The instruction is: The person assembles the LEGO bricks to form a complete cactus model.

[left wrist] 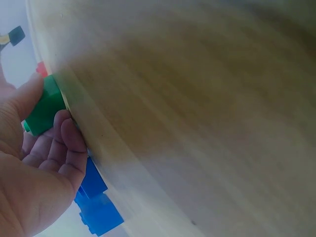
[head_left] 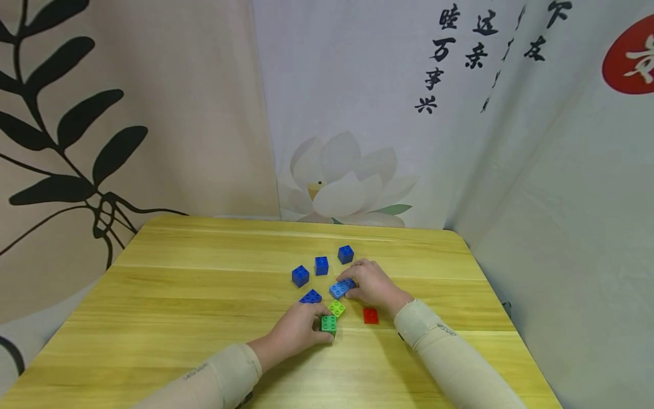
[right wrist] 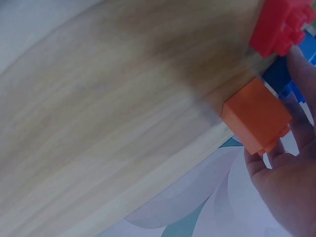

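Near the table's middle, my left hand (head_left: 296,328) grips a green brick (head_left: 329,324) between thumb and fingers. A lime-green brick (head_left: 337,308) lies just beyond it. Farther right, my right hand (head_left: 377,286) pinches a lighter blue, longer brick (head_left: 339,289). In the right wrist view an orange brick (right wrist: 256,116) stands beside the right fingers; from the head view that hand hides it. A red brick (head_left: 370,316) sits on the near side of the right hand. Partly covered by the left hand is a blue brick with a triangular-looking top (head_left: 310,296).
Three dark blue bricks stand farther back on the wooden table (head_left: 204,272): one on the left (head_left: 300,276), a middle brick (head_left: 321,265) and a right brick (head_left: 346,254). Behind the table's far edge hangs a printed curtain (head_left: 347,85).
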A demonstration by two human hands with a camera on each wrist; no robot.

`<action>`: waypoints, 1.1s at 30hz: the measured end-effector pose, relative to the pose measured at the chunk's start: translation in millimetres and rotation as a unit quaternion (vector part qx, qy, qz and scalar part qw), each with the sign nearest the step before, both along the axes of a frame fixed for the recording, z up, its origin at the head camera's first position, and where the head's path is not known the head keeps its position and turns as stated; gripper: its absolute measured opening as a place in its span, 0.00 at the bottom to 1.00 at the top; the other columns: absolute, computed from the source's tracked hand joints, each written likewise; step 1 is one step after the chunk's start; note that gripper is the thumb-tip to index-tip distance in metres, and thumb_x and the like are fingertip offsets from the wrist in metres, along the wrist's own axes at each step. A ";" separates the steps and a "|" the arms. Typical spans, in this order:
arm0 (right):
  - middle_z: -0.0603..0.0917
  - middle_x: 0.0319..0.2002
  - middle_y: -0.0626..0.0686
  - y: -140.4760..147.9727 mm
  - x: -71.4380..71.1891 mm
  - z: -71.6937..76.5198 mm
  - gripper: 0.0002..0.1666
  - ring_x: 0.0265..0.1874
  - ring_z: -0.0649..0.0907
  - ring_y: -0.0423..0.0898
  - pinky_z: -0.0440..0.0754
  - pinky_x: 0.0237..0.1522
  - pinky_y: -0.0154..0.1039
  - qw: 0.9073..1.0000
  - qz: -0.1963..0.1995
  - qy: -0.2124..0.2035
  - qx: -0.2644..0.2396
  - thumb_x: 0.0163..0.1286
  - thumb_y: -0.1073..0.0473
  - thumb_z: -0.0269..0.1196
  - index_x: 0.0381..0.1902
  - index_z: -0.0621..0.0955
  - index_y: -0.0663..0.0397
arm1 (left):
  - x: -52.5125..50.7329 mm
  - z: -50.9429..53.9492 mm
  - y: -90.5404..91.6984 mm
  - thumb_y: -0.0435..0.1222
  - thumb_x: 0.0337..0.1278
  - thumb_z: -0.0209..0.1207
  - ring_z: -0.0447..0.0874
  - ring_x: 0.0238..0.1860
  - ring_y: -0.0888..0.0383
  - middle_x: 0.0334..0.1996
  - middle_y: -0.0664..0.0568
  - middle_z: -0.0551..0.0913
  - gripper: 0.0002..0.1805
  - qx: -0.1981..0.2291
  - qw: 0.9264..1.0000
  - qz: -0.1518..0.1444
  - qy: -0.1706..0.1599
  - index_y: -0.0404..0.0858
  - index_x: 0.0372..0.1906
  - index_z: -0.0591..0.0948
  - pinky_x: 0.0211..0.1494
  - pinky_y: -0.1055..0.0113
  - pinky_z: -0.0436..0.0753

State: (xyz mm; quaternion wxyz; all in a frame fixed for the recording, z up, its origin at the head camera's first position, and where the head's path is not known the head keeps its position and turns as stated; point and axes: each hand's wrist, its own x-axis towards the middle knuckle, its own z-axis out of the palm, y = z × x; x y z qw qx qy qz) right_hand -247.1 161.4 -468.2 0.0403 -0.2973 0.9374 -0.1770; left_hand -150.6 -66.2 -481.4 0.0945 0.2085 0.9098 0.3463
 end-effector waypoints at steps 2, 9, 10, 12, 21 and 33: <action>0.91 0.57 0.49 -0.1 -0.2 -0.2 0.21 0.65 0.80 0.56 0.75 0.71 0.59 1.000 -0.002 0.000 0.003 0.65 0.58 0.79 0.56 0.91 0.43 | 0.0 0.2 -0.1 0.45 0.52 0.81 0.79 0.37 0.69 0.38 0.62 0.88 0.23 0.001 1.000 0.000 0.000 0.41 0.51 0.89 0.40 0.72 0.81; 0.91 0.58 0.49 -0.3 -1.3 0.3 0.21 0.65 0.80 0.56 0.75 0.72 0.59 1.000 -0.002 -0.001 0.009 0.65 0.57 0.79 0.56 0.91 0.44 | 0.3 0.3 0.3 0.45 0.53 0.81 0.79 0.37 0.68 0.39 0.62 0.88 0.23 0.001 1.000 0.002 -0.005 0.42 0.51 0.89 0.41 0.71 0.82; 0.91 0.58 0.49 -0.3 -1.4 0.4 0.21 0.65 0.80 0.56 0.75 0.72 0.59 1.000 -0.003 -0.002 0.011 0.65 0.57 0.79 0.57 0.91 0.44 | 0.2 0.3 0.2 0.45 0.52 0.81 0.80 0.37 0.68 0.39 0.62 0.88 0.23 0.001 1.000 0.002 -0.005 0.42 0.51 0.89 0.40 0.71 0.82; 0.91 0.58 0.49 -0.2 -1.3 0.3 0.22 0.64 0.80 0.55 0.74 0.72 0.58 1.000 -0.004 -0.006 0.012 0.65 0.56 0.79 0.57 0.91 0.44 | 0.1 0.5 0.0 0.45 0.52 0.81 0.80 0.37 0.68 0.39 0.62 0.88 0.23 0.003 1.000 0.002 -0.004 0.42 0.51 0.89 0.40 0.71 0.82; 0.91 0.58 0.49 -0.7 -1.3 -1.6 0.22 0.62 0.80 0.53 0.75 0.71 0.56 1.000 -0.011 -0.012 0.007 0.65 0.54 0.79 0.57 0.90 0.45 | -0.5 -0.3 0.4 0.45 0.52 0.81 0.81 0.38 0.69 0.39 0.62 0.89 0.23 0.000 1.000 0.002 0.000 0.42 0.51 0.89 0.41 0.71 0.82; 0.91 0.57 0.49 -2.0 2.2 -1.2 0.22 0.62 0.79 0.52 0.75 0.70 0.54 1.000 -0.020 -0.014 -0.003 0.66 0.52 0.79 0.57 0.90 0.45 | 0.5 -0.8 1.0 0.46 0.52 0.81 0.82 0.39 0.67 0.39 0.61 0.89 0.23 -0.003 1.000 0.001 0.007 0.42 0.51 0.89 0.42 0.71 0.83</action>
